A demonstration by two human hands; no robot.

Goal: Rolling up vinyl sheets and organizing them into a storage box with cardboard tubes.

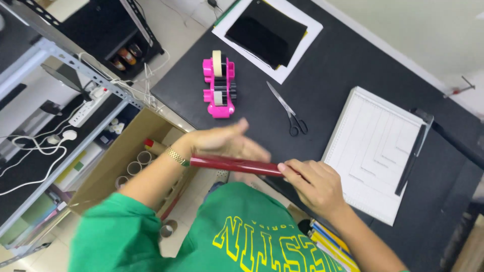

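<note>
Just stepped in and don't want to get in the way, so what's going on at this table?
A person in a green shirt holds a dark red roll crosswise at chest height. The right hand grips one end; the left hand, blurred, lies against the other part. On the black table beyond lie a pink tape dispenser, scissors, a white paper trimmer and black sheets on white paper. A cardboard box of rolled tubes stands on the floor to the person's left.

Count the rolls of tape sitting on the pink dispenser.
2. On the pink dispenser, the cream roll sits at the far end and a second roll nearer the hands. None seems hidden.
</note>
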